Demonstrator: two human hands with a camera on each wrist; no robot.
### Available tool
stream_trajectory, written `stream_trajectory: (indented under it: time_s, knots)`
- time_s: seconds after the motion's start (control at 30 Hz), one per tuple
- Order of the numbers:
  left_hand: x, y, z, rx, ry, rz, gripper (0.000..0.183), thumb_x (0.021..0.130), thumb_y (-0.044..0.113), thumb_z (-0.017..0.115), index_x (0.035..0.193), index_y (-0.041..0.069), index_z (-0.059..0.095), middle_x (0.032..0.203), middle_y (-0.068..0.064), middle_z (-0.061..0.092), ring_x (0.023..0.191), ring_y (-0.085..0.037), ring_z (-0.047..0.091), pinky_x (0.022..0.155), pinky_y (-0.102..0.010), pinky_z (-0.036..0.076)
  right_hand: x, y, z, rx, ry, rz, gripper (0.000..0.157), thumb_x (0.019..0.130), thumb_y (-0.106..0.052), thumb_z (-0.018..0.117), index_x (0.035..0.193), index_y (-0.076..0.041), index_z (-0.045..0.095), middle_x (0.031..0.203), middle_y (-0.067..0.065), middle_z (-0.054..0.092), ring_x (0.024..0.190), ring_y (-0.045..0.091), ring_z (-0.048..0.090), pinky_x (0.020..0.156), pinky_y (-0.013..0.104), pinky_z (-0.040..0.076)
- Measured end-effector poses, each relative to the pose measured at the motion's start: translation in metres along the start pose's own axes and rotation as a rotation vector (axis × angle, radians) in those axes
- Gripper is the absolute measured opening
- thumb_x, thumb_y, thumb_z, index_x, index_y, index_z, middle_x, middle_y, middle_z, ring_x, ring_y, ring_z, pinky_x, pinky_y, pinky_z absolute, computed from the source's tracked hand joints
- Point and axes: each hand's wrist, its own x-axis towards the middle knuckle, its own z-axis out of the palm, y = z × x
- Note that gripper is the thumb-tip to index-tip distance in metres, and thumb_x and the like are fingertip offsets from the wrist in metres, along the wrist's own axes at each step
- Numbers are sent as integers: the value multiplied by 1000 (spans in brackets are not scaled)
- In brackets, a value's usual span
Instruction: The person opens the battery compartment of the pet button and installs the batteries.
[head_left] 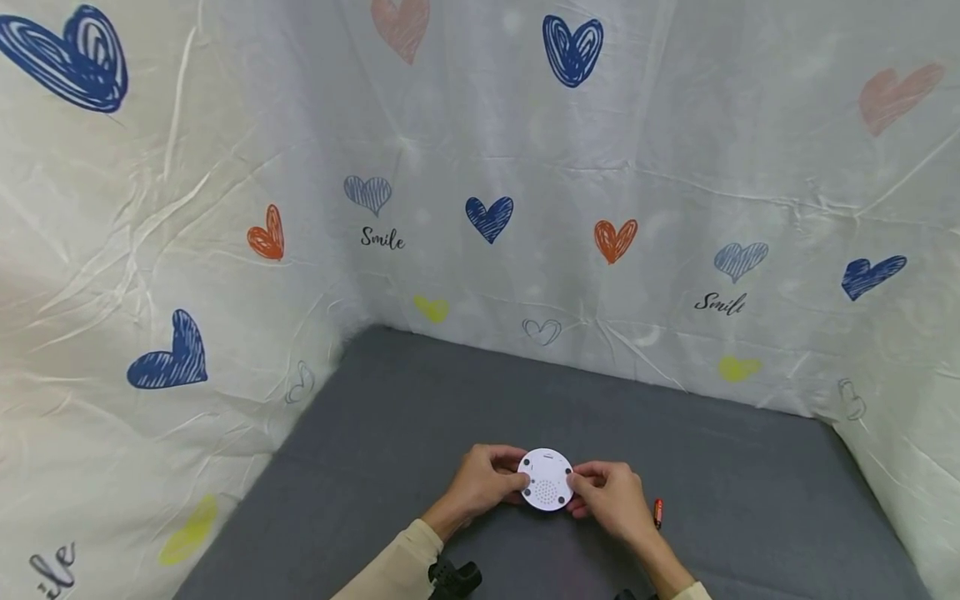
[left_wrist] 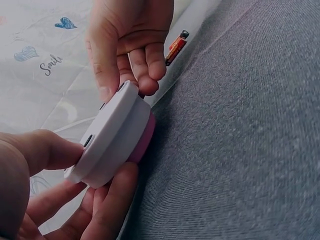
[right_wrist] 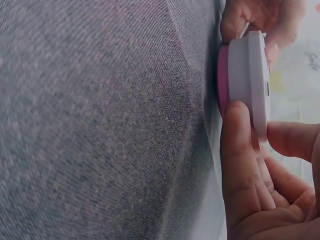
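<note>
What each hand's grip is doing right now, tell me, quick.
Left hand: grip closed, holding the round white device by its left edge.
Right hand: grip closed, holding the round white device by its right edge.

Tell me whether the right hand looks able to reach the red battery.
Probably yes: the red battery lies just beside the right hand, nothing visibly between them, though it would first have to let go of the round white device.

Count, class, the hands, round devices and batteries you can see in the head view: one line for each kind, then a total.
Round white device: 1
Red battery: 1
Hands: 2 (left hand, right hand)
Total: 4
</note>
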Motion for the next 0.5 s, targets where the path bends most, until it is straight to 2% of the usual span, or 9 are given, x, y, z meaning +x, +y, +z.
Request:
stream_trajectory:
  time_s: [0.13,0.27,0.4,0.5]
  knots:
    - [0,-1,3,2,34,3,40,86,-4,78,126,-8,76,102,-14,79,85,-17,78,71,-38,70,0,1,0,-71,8,-24,18,97,-7,79,109,5,80,79,11,79,61,21,76,55,31,65]
    - [0,-3,5,0,57,0,40,86,-4,78,126,-7,76,101,-13,79,84,-17,78,71,-40,70,1,-2,-2,-258,62,-83,11,96,-12,82,105,-5,83,79,-1,78,64,9,71,59,25,61]
    - [0,-5,5,-2,68,-4,40,85,-5,78,125,-6,77,100,-13,79,83,-17,78,70,-40,70,5,-11,-6,-425,149,-204,12,92,-11,84,104,-10,83,83,-7,76,73,4,68,68,22,58]
    - [-1,-6,5,-6,76,0,39,85,-5,78,124,-6,77,99,-13,79,82,-17,78,69,-40,70,7,-20,-8,-492,168,-319,16,90,-7,84,106,-8,81,88,-4,76,79,7,69,71,25,61]
